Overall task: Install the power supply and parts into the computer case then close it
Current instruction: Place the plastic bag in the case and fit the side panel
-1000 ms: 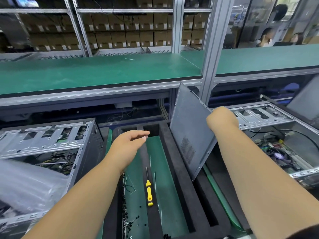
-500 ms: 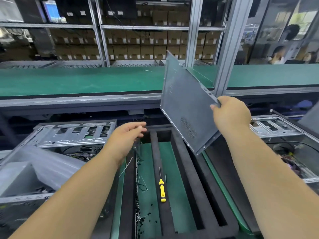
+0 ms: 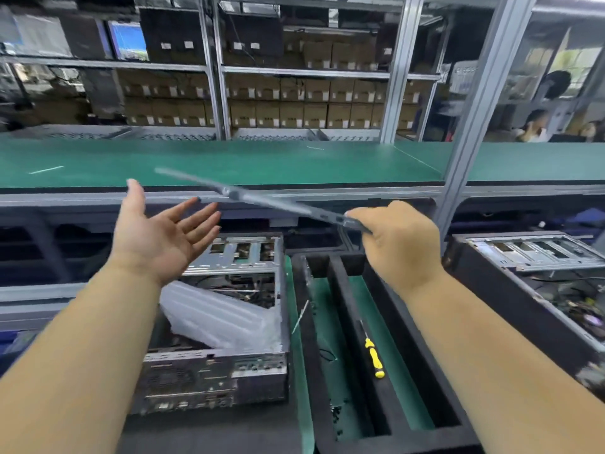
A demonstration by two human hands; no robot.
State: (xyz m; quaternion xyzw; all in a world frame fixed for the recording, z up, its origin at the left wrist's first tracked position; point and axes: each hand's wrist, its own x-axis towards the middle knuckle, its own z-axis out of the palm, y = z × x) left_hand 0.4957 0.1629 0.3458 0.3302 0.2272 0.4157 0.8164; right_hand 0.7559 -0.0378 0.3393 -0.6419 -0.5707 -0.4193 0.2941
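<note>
**Side panel held aloft, one hand waiting**

The right hand [image 3: 397, 244] grips one end of the side panel [image 3: 262, 199], seen edge-on above the open computer case [image 3: 222, 322]. The left hand [image 3: 160, 231] is spread, palm up, empty. The panel looks thin, stiff and light, probably sharp-edged; holding opposite edges seems best. A plastic bag [image 3: 219, 316] bulges from the case; a yellow screwdriver [image 3: 373, 357] lies in the foam tray [image 3: 340, 283].

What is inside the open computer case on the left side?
Inside the open computer case lie a clear plastic wrap and dark cables. The wrap and left forearm hide the rest.
</note>
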